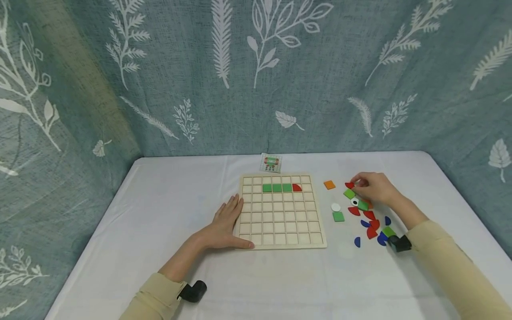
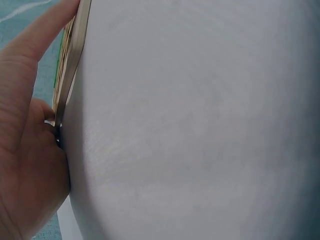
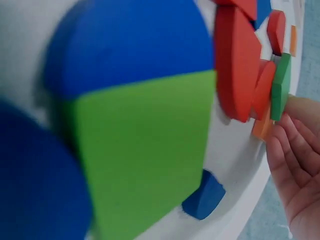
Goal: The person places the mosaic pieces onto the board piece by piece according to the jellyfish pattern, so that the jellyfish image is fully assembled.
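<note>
Head view: left hand [image 1: 225, 228] spread against the gridded board [image 1: 281, 218], centre; right hand [image 1: 374, 188] pinching a red piece [image 1: 349, 184], right; card's [image 1: 271, 163] print too small.

Blue-green curtain [image 1: 240, 120] is hanging behind the table and wrapping round its left and right sides. White plant prints are covering it: a tall fern [image 1: 221, 40] is standing top centre, a small leaf [image 1: 286, 119] is lying slantwise lower down, a single leaf [image 1: 499, 158] is showing far right. Tan streak [image 1: 86, 66] is running diagonally down the left part. White tablecloth [image 1: 160, 191] is covering the table, rounding off at the far corners, filling most of the left wrist view and darkening toward its right edge.
</note>
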`<state>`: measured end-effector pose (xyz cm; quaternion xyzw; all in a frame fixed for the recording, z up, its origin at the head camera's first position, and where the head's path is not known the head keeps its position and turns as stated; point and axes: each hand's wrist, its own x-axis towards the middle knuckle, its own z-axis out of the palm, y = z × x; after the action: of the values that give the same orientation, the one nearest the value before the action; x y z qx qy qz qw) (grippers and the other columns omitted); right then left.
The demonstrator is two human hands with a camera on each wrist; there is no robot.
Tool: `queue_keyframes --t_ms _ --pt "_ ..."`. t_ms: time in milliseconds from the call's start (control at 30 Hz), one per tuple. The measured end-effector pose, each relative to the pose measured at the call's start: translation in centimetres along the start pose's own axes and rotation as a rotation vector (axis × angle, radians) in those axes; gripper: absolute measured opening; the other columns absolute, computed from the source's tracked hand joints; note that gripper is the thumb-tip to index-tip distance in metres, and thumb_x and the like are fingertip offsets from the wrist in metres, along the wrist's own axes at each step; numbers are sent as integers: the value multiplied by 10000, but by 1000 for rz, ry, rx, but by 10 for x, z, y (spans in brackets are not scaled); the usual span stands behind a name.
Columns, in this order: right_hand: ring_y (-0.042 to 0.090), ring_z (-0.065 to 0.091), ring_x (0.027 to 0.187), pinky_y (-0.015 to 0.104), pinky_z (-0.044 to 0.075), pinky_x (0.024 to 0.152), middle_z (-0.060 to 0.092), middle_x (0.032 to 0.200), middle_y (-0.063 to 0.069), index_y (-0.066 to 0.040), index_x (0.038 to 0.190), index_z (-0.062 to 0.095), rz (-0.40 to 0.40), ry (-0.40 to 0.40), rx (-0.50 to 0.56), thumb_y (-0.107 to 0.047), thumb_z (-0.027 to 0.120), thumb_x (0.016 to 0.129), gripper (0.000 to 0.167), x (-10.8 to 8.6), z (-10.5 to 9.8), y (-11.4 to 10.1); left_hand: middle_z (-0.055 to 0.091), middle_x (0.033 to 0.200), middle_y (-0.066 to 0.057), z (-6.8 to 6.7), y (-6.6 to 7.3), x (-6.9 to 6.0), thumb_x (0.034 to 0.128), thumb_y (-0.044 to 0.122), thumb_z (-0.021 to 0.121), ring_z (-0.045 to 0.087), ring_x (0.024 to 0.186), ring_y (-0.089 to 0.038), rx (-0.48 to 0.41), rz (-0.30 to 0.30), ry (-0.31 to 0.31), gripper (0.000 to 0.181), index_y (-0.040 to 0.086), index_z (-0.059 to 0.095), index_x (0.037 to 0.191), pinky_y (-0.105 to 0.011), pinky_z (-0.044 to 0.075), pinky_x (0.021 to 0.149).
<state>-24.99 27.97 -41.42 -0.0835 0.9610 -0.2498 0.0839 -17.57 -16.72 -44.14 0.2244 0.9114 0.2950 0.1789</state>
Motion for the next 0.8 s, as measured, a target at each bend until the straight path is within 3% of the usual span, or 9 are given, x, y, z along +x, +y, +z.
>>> queue_keyframes --t_ms 200,300,433,500,800 --pt "241 530 765 307 469 638 603 818 79 -13 999 641 51 -5 -5 -322 704 905 329 3 1 0 -95 1613 -165 0 -1 0 710 562 805 -122 1479 -267 12 -6 0 1299 -14 -7 1545 -457 -61 1175" --pt "254 533 821 346 494 698 616 905 108 -5 1088 644 -21 13 -9 -279 679 929 319 3 1 2 -86 1615 -165 0 -1 1 709 567 805 -115 1481 -268 13 -2 7 1297 -14 2 1546 -459 -56 1176" --pt "289 526 923 443 504 807 597 1093 172 -2 1251 621 -159 3 3 -104 621 948 319 1 0 6 -84 1615 -164 1 -1 1 705 582 800 -116 1481 -264 11 -3 9 1303 -12 3 1547 -456 -56 1177" --pt "298 526 947 471 498 834 591 1129 181 0 1252 627 -180 -11 11 -80 614 946 316 1 0 8 -85 1615 -164 2 -1 1 704 582 800 -119 1480 -264 8 -4 9 1305 -13 2 1546 -456 -57 1177" --pt "314 524 943 432 504 802 611 1072 167 28 1151 655 -82 7 43 -197 696 913 330 0 4 11 -91 1614 -166 1 -1 1 717 556 801 -123 1479 -267 4 8 5 1289 -11 -7 1546 -460 -59 1175"
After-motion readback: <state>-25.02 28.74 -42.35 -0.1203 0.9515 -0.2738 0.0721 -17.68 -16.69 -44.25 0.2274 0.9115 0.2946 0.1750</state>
